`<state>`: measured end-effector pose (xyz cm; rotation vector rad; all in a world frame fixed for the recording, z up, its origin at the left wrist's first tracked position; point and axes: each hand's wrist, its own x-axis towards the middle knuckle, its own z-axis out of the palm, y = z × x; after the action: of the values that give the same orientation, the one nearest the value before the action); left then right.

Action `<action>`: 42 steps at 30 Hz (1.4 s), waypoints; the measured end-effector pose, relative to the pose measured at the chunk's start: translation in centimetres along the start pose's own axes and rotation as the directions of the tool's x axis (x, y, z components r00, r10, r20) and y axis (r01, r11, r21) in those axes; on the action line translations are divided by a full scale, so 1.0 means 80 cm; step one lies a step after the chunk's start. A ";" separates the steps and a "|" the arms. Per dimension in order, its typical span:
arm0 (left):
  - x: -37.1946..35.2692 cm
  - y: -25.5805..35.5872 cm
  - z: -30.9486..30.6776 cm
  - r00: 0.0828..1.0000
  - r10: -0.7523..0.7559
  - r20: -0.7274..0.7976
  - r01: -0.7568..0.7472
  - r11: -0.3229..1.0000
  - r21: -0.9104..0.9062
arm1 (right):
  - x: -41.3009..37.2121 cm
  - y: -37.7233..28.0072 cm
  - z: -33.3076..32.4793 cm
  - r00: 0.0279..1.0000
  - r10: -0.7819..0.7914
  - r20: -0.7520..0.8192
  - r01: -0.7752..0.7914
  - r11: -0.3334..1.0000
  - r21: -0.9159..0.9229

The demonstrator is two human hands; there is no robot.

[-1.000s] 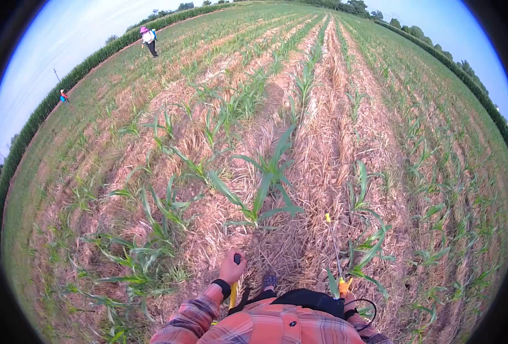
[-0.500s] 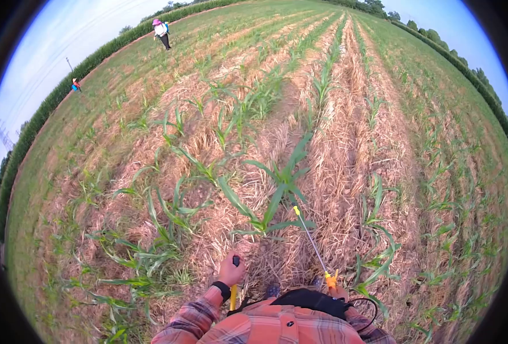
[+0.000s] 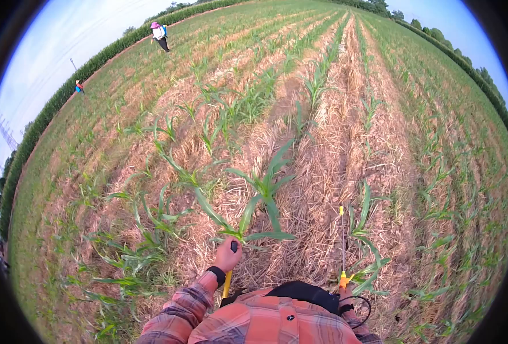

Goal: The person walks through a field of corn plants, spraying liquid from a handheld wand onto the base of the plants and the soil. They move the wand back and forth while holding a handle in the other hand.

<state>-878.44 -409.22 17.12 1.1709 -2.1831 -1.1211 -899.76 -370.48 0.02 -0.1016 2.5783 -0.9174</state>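
My left hand (image 3: 227, 257) is closed round the black grip of a yellow lever (image 3: 227, 284), left of my body. Low on the right, my right hand (image 3: 344, 291) holds the yellow handle of a spray wand (image 3: 343, 243). The wand's thin metal tube points forward, and its yellow nozzle is beside a young maize plant (image 3: 361, 221). Another maize plant (image 3: 239, 234) spreads its leaves just ahead of my left hand. A black hose (image 3: 368, 312) loops beside my right wrist.
Rows of young maize (image 3: 317, 86) and dry straw (image 3: 345, 126) run forward. A person in a pink hat (image 3: 160, 37) with a blue pack stands far ahead on the left. Another distant person (image 3: 79, 86) is farther left. Taller green crops border the field.
The wand has swung right, from near the central plants to the plant on the right. My left hand has moved slightly up and left in view. The nearby plants appear lower and farther left.
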 end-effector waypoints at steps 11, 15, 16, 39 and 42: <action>0.075 0.048 0.051 0.994 -0.028 0.105 0.045 0.985 -0.165 | 0.140 0.246 0.018 0.963 0.179 -0.202 -0.163 0.982 0.097; 0.137 0.025 0.081 0.995 0.007 0.097 0.012 0.982 -0.190 | 0.190 0.255 0.029 0.946 0.318 -0.064 -0.262 0.865 0.427; 0.157 0.030 0.079 0.994 0.032 0.107 -0.007 0.974 -0.226 | 0.194 0.223 0.022 0.985 0.147 -0.093 -0.137 0.984 0.110; 0.337 0.004 0.060 0.984 -0.132 0.124 0.168 0.918 -0.359 | 0.258 -0.312 0.047 0.952 -0.208 0.223 0.250 0.952 -0.178; 0.355 0.053 0.072 0.972 -0.182 0.150 0.222 0.923 -0.316 | 0.281 -0.297 0.038 0.955 -0.067 0.290 0.113 0.983 -0.146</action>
<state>-900.18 -428.79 16.89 1.2216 -1.8844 -1.6110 -920.73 -395.31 4.84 -0.3720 2.3889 -0.6677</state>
